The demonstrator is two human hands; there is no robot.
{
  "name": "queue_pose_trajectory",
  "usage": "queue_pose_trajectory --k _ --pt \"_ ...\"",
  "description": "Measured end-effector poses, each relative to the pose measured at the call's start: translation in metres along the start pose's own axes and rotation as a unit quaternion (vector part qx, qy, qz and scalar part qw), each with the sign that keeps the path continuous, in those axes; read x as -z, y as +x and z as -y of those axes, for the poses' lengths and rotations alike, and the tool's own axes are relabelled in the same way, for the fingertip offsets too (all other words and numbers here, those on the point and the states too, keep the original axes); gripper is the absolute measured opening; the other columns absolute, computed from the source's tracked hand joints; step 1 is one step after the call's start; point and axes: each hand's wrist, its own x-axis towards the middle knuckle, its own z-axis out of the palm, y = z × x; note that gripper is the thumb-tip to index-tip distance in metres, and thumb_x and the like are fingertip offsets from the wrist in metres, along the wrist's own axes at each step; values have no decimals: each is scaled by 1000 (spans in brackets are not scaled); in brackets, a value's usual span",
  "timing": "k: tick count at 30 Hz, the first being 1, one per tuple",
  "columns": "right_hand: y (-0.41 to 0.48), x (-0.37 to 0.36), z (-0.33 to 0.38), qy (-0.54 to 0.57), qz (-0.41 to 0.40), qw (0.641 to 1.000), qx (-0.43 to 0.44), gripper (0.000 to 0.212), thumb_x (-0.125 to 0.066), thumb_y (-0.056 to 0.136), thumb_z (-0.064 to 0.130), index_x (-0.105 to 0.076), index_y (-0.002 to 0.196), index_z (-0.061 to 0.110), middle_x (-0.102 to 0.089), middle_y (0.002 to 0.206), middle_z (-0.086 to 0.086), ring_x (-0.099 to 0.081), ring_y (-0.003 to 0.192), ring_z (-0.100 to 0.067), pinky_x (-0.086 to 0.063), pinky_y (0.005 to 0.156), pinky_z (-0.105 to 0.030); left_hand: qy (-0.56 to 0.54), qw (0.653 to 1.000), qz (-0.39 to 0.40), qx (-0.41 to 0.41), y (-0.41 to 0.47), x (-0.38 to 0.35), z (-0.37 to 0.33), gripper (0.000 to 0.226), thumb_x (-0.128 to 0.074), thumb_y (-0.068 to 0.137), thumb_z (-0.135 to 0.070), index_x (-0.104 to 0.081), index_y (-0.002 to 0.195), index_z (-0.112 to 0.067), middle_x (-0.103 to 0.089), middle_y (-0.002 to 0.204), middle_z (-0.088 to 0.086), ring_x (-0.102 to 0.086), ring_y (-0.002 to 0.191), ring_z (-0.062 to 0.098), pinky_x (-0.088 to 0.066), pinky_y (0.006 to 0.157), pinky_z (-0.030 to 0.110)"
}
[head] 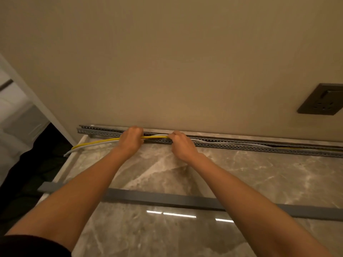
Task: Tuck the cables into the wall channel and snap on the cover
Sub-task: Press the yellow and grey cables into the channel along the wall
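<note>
A grey slotted cable channel (241, 146) runs along the foot of the beige wall at the back of a marble counter. A yellow cable (155, 137) and a grey cable (92, 144) lie together; to the right they sit inside the channel, to the left they trail out over the counter's left edge. My left hand (130, 140) and my right hand (181, 145) both grip the cables at the channel, about a hand's width apart. The long grey cover strip (167, 198) lies flat across the counter nearer to me, under my forearms.
A dark wall socket (322, 100) sits on the wall at the right. The marble counter (259, 175) ends at a pale rim on the left, with a dark drop and a white door frame (37, 101) beyond.
</note>
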Motion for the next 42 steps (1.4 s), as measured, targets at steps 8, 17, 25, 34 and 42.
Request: queue_pose_trajectory --k 8,17,25,34,42 --pt "26 -6 38 -29 -30 996 -82 30 -46 91 -4 -66 112 4 -62 115 -19 -59 108 -35 -50 85 -39 -82 988 119 -46 20 10 46 28 -70 81 -32 -56 65 -14 -55 67 8 -52 68 24 -34 58 29" --pt "37 -7 54 -41 -51 985 -159 31 -46 90 -5 -67 112 0 -63 117 -21 -60 109 -37 -50 88 -40 -99 979 147 -102 50 34 72 15 -69 83 -15 -70 90 -3 -65 81 15 -61 76 26 -46 63 28" --pt "35 -10 60 -76 -59 982 -161 31 -44 92 -4 -65 114 -1 -53 126 -19 -55 115 -35 -48 91 -42 155 956 -35 -247 49 17 70 18 -61 82 -4 -63 100 -1 -62 111 18 -64 98 37 -53 74 39" --pt "22 -24 70 -138 -11 983 -116 35 -39 92 -2 -49 125 -4 -52 128 -20 -53 119 -34 -46 95 -39 196 924 -82 -317 28 0 71 38 -91 17 1 -62 40 -8 -60 44 8 -59 37 24 -43 30 19" --pt "19 -21 70 -163 2 982 -92 34 -40 92 5 -50 123 -2 -55 125 -19 -60 110 -34 -49 87 -39 177 934 -58 -305 19 -2 75 40 -90 16 4 -63 44 -4 -59 43 10 -57 30 26 -37 23 20"
